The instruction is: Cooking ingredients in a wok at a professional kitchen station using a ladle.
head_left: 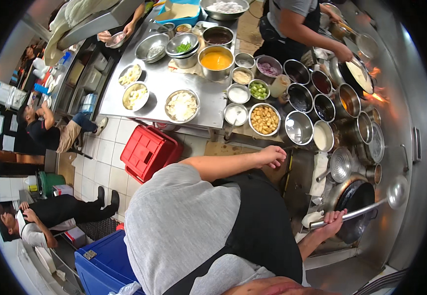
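Steel ladle (396,193) in right hand (332,223), left hand (272,156) half-curled, wok (355,199) nearby

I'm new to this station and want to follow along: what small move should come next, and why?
Probably bring the ladle's bowl inward over the black wok: the right hand holds the handle, and the bowl appears beyond the wok's rim.

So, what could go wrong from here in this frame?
The right hand holds a ladle out across the black wok; its bowl end could knock nearby cookware if it swings. A white cloth lies near that wok and might scorch if it gets too hot. Farther along, flames show beside a co-worker's pan, so reaching in there could mean a burn.
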A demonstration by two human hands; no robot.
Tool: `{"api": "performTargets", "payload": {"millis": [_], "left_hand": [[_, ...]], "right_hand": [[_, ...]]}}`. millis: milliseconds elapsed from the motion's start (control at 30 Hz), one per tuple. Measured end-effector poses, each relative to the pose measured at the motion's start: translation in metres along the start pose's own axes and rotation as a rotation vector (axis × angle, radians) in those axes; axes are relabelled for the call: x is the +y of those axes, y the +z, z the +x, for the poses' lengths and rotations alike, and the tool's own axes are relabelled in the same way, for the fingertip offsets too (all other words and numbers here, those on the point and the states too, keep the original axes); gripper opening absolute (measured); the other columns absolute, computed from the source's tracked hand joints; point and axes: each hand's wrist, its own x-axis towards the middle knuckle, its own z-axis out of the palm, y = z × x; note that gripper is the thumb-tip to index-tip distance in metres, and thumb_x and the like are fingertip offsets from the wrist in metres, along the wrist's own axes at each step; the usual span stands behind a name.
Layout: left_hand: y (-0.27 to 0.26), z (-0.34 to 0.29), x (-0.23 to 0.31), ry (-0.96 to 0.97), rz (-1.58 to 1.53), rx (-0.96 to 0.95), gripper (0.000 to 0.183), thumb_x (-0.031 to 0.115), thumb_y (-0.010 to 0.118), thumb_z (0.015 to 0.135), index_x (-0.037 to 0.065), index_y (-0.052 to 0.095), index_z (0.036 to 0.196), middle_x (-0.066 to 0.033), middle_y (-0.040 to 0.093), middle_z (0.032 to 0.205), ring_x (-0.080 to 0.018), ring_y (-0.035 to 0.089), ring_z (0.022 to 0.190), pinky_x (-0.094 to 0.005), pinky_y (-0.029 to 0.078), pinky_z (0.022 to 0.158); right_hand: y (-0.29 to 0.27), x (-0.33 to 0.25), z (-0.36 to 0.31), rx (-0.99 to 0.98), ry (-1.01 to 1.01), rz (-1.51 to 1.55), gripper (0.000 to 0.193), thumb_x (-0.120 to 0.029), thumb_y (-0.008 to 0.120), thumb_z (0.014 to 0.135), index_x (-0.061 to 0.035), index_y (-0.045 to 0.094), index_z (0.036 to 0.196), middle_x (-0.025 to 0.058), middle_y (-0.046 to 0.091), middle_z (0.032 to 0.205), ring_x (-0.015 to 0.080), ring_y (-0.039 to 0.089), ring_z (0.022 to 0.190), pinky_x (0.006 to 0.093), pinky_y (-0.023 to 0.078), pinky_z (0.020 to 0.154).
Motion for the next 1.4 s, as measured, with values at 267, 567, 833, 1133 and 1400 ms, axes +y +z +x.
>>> {"api": "performTargets", "payload": {"millis": [267, 567, 833, 1133, 1400], "left_hand": [[-0.050, -0.012, 0.000, 0.029, -0.111, 0.147, 0.032, 0.023, 0.060, 0.087, 0.007, 0.053, 0.114, -0.0054, 0.060, 0.099, -0.0153, 0.060, 0.081, -0.0265, 0.050, 0.067], [-0.029, 0.001, 0.012, -0.029, -0.179, 0.102, 0.031, 0.020, 0.057, 0.091, 0.007, 0.051, 0.120, -0.0087, 0.061, 0.108, -0.0192, 0.062, 0.094, -0.0306, 0.052, 0.078], [0.019, 0.038, 0.040, -0.017, -0.057, 0.134, 0.034, 0.020, 0.055, 0.092, 0.006, 0.048, 0.122, -0.0086, 0.059, 0.111, -0.0185, 0.060, 0.094, -0.0304, 0.051, 0.079], [0.063, 0.082, 0.068, -0.003, 0.028, 0.206, 0.034, 0.020, 0.053, 0.093, 0.006, 0.048, 0.124, -0.0077, 0.059, 0.109, -0.0160, 0.060, 0.094, -0.0291, 0.050, 0.079], [0.082, 0.079, 0.055, -0.018, 0.004, 0.303, 0.033, 0.019, 0.056, 0.091, 0.006, 0.049, 0.121, -0.0072, 0.060, 0.111, -0.0134, 0.061, 0.091, -0.0278, 0.051, 0.077]], "right_hand": [[0.054, 0.018, -0.013, -0.110, 0.024, -0.088, 0.024, -0.010, 0.047, 0.096, -0.0040, 0.045, 0.120, -0.0025, 0.037, 0.064, 0.0031, 0.031, 0.045, 0.0184, 0.030, 0.035], [0.077, -0.018, 0.061, -0.024, 0.004, -0.138, 0.046, -0.005, 0.049, 0.090, -0.0039, 0.038, 0.134, -0.0002, 0.042, 0.073, 0.0039, 0.034, 0.046, 0.0193, 0.030, 0.037], [0.044, -0.023, 0.121, -0.136, 0.030, 0.133, 0.042, -0.005, 0.049, 0.091, -0.0045, 0.039, 0.132, 0.0015, 0.044, 0.072, 0.0048, 0.038, 0.044, 0.0196, 0.036, 0.036], [0.041, -0.033, 0.210, -0.257, -0.018, 0.343, 0.017, -0.012, 0.048, 0.096, -0.0080, 0.047, 0.112, 0.0014, 0.041, 0.067, 0.0096, 0.038, 0.044, 0.0257, 0.037, 0.040], [0.043, -0.004, 0.258, -0.185, 0.121, 0.604, 0.010, -0.009, 0.045, 0.097, -0.0070, 0.054, 0.098, -0.0009, 0.039, 0.067, 0.0071, 0.038, 0.051, 0.0240, 0.038, 0.046]]}}
